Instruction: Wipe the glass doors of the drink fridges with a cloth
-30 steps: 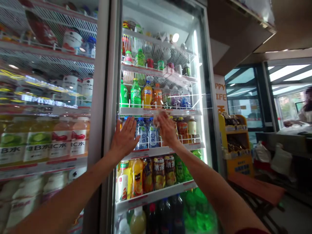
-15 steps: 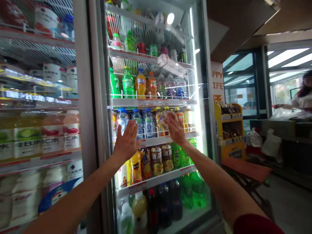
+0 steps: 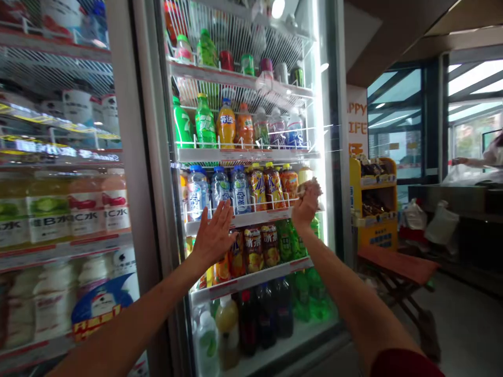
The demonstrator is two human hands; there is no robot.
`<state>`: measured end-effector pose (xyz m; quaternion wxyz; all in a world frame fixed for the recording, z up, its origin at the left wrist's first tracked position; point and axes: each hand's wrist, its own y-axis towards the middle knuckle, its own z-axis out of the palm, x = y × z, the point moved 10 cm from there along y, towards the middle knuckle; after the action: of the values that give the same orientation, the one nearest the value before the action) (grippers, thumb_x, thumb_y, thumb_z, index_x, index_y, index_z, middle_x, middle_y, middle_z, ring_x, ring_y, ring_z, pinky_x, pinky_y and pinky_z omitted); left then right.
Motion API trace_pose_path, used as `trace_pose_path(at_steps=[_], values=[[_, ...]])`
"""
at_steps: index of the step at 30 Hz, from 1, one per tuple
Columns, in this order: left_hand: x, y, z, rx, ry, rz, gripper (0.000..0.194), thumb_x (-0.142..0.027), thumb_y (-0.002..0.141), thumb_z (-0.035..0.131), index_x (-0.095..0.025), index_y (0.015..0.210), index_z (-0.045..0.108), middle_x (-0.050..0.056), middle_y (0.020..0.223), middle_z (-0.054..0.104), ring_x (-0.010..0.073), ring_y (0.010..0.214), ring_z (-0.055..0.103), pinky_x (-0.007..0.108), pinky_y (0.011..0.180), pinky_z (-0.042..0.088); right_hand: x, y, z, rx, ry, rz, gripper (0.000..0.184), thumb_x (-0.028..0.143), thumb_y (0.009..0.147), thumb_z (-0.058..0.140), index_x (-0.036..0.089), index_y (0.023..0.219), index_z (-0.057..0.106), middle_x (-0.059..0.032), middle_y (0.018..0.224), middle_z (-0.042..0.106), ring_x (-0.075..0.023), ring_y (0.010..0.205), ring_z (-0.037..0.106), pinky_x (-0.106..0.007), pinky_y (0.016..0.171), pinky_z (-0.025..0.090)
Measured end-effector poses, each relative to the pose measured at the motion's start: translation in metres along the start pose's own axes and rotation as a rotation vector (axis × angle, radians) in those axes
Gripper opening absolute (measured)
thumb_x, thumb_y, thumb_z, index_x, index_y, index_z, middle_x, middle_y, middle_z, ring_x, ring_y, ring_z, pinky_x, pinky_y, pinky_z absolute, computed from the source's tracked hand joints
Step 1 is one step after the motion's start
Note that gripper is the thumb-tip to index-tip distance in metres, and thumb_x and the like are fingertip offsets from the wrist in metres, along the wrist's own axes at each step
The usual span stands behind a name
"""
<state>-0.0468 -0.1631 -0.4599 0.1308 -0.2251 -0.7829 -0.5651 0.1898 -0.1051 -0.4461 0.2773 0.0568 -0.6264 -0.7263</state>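
My left hand is spread flat, palm forward, against or just before the glass door of a drinks fridge. Toward the right side of the same door, my right hand presses a crumpled pale cloth to the glass. Behind the glass, blue-capped bottles stand on the shelf above my left hand, and yellow-capped bottles stand left of my right hand. Brown iced tea bottles are on the shelf below, between my forearms.
A second fridge door with juice bottles is at the left, past a metal frame. At the right stand a yellow snack rack and a folding stool. Behind a counter, a person's arm shows beside white plastic bags.
My right hand has moved right with the cloth, to near the door's right edge. My left hand has shifted slightly right and down in the view, still spread.
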Motion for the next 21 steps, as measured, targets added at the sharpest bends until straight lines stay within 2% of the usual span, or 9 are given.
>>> trace_pose_path(at_steps=[5, 6, 9, 11, 13, 15, 16, 17, 21], values=[[-0.014, -0.007, 0.005, 0.009, -0.011, 0.049, 0.062, -0.036, 0.086, 0.041, -0.012, 0.14, 0.022, 0.012, 0.144, 0.027, 0.0221, 0.136, 0.019, 0.048, 0.112, -0.002, 0.068, -0.047, 0.03, 0.407, 0.126, -0.529, 0.055, 0.018, 0.086, 0.04, 0.027, 0.139, 0.029, -0.0021, 0.14, 0.042, -0.018, 0.135, 0.027, -0.043, 0.112, 0.026], [-0.015, -0.008, 0.006, 0.012, -0.008, 0.052, 0.061, -0.036, 0.086, 0.042, -0.012, 0.139, 0.024, 0.012, 0.144, 0.027, 0.022, 0.136, 0.019, 0.049, 0.112, -0.002, 0.063, -0.046, 0.028, 0.402, 0.126, -0.517, 0.054, 0.018, 0.087, 0.039, 0.028, 0.139, 0.028, -0.002, 0.139, 0.044, -0.0179, 0.134, 0.029, -0.044, 0.111, 0.026], [-0.018, -0.011, 0.008, 0.023, 0.002, 0.063, 0.059, -0.035, 0.086, 0.042, -0.012, 0.138, 0.027, 0.012, 0.144, 0.027, 0.0225, 0.136, 0.02, 0.049, 0.112, -0.001, 0.005, -0.016, 0.004, 0.096, 0.042, -0.081, 0.053, 0.016, 0.087, 0.031, 0.018, 0.14, 0.027, -0.0106, 0.139, 0.041, -0.0226, 0.134, 0.029, -0.052, 0.108, 0.028], [-0.019, -0.013, 0.009, 0.018, 0.005, 0.064, 0.058, -0.035, 0.086, 0.041, -0.011, 0.137, 0.03, 0.013, 0.143, 0.027, 0.0228, 0.136, 0.02, 0.049, 0.112, -0.001, -0.008, -0.014, -0.004, -0.006, 0.02, 0.05, 0.053, 0.016, 0.087, 0.029, 0.013, 0.14, 0.026, -0.0143, 0.141, 0.037, -0.0248, 0.136, 0.024, -0.054, 0.107, 0.028], [-0.022, -0.015, 0.011, 0.014, 0.005, 0.073, 0.056, -0.034, 0.087, 0.04, -0.009, 0.136, 0.031, 0.013, 0.143, 0.028, 0.0226, 0.136, 0.02, 0.048, 0.113, -0.001, 0.019, -0.025, 0.005, 0.107, 0.062, -0.134, 0.053, 0.018, 0.088, 0.032, 0.015, 0.14, 0.026, -0.0118, 0.142, 0.037, -0.0228, 0.137, 0.022, -0.049, 0.109, 0.028], [-0.025, -0.018, 0.014, 0.018, 0.007, 0.089, 0.056, -0.034, 0.086, 0.04, -0.008, 0.135, 0.033, 0.012, 0.143, 0.029, 0.0221, 0.136, 0.021, 0.047, 0.113, -0.002, 0.055, -0.052, 0.019, 0.34, 0.12, -0.473, 0.052, 0.019, 0.087, 0.037, 0.023, 0.139, 0.031, -0.0054, 0.141, 0.04, -0.0191, 0.136, 0.026, -0.044, 0.11, 0.028], [-0.026, -0.021, 0.015, 0.023, 0.008, 0.096, 0.056, -0.034, 0.086, 0.041, -0.009, 0.135, 0.034, 0.012, 0.143, 0.029, 0.0221, 0.136, 0.021, 0.047, 0.113, -0.002, 0.061, -0.064, 0.021, 0.422, 0.13, -0.579, 0.051, 0.019, 0.086, 0.039, 0.027, 0.137, 0.035, -0.0032, 0.139, 0.043, -0.0182, 0.134, 0.029, -0.043, 0.11, 0.028], [-0.027, -0.024, 0.016, 0.03, 0.009, 0.104, 0.055, -0.035, 0.086, 0.042, -0.009, 0.135, 0.035, 0.012, 0.143, 0.029, 0.022, 0.136, 0.021, 0.047, 0.113, -0.001, 0.055, -0.066, 0.021, 0.437, 0.118, -0.581, 0.05, 0.019, 0.086, 0.041, 0.029, 0.134, 0.038, -0.0019, 0.138, 0.045, -0.0178, 0.133, 0.033, -0.044, 0.11, 0.027], [-0.032, -0.035, 0.02, 0.058, 0.005, 0.129, 0.054, -0.035, 0.085, 0.043, -0.012, 0.134, 0.036, 0.011, 0.142, 0.031, 0.021, 0.135, 0.022, 0.047, 0.113, -0.002, -0.018, -0.039, -0.005, 0.093, -0.027, -0.01, 0.053, 0.013, 0.086, 0.031, 0.017, 0.139, 0.03, -0.0119, 0.14, 0.04, -0.0251, 0.134, 0.029, -0.057, 0.107, 0.026]])
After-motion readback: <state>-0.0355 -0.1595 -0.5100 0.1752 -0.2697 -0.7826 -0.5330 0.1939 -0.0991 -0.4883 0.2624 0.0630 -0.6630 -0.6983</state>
